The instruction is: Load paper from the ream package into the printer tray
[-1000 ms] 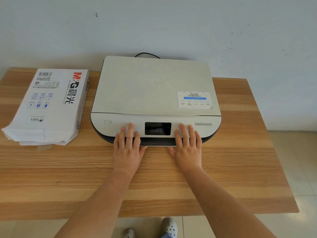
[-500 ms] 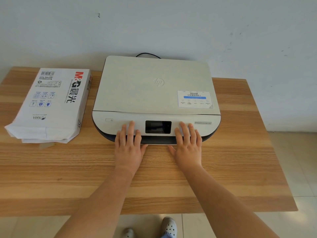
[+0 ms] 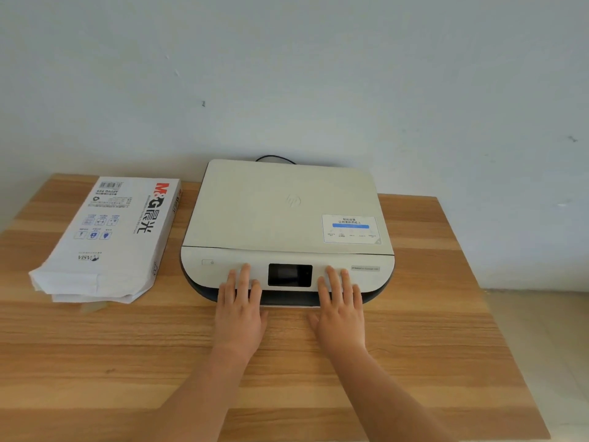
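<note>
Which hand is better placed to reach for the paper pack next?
Left. The left hand rests on the printer front on the side nearer the paper pack; the right hand would have to cross over it.

Printer [image 3: 280, 205]: matt off-white plastic, glossy dark screen [image 3: 289, 275]. Ream package [image 3: 111, 234]: smooth white printed paper wrapper, creased at its end. Table [image 3: 414, 330]: smooth wood-grain top.

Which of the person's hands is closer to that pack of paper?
Left. The left hand rests on the printer's front edge, on the side toward the ream package. The right hand lies farther along that edge, beyond the screen.
</note>
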A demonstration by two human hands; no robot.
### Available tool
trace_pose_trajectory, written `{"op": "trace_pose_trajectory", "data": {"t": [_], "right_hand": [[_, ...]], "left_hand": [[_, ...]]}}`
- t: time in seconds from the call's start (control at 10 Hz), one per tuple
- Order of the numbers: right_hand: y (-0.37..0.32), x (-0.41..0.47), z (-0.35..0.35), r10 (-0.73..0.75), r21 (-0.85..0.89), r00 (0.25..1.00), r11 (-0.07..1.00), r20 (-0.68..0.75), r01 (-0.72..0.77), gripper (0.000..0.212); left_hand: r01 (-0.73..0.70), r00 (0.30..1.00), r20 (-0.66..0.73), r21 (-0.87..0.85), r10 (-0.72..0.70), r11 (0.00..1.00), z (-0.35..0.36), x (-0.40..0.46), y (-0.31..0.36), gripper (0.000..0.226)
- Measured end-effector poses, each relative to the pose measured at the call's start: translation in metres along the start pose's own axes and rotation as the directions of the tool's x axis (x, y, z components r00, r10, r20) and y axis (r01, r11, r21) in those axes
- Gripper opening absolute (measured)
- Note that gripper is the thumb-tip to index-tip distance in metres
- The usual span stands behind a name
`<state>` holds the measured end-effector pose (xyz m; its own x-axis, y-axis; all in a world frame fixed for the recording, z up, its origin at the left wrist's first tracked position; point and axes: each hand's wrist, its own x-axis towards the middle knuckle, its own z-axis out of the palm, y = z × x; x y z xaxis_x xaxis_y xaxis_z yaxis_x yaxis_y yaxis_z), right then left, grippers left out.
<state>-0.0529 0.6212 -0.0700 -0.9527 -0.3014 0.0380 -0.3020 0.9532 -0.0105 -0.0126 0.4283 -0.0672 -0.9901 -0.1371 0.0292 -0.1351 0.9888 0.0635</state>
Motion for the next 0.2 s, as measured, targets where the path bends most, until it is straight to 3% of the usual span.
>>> {"op": "trace_pose_trajectory", "data": {"t": [0.1, 0.2], "right_hand": [[0.002, -0.003, -0.020, -0.009, 0.039, 0.998, 0.999, 0.065, 0.006, 0.079], [0.003, -0.005, -0.042, -0.067, 0.088, 0.973, 0.995, 0.223, 0.048, 0.074]], "left_hand": [[0.001, 0.998, 0.068, -0.065, 0.003, 0.998, -0.021, -0.003, 0.000, 0.063], [0.021, 0.973, 0.228, -0.140, 0.012, 0.990, -0.041, -0.005, 0.001, 0.069]]}}
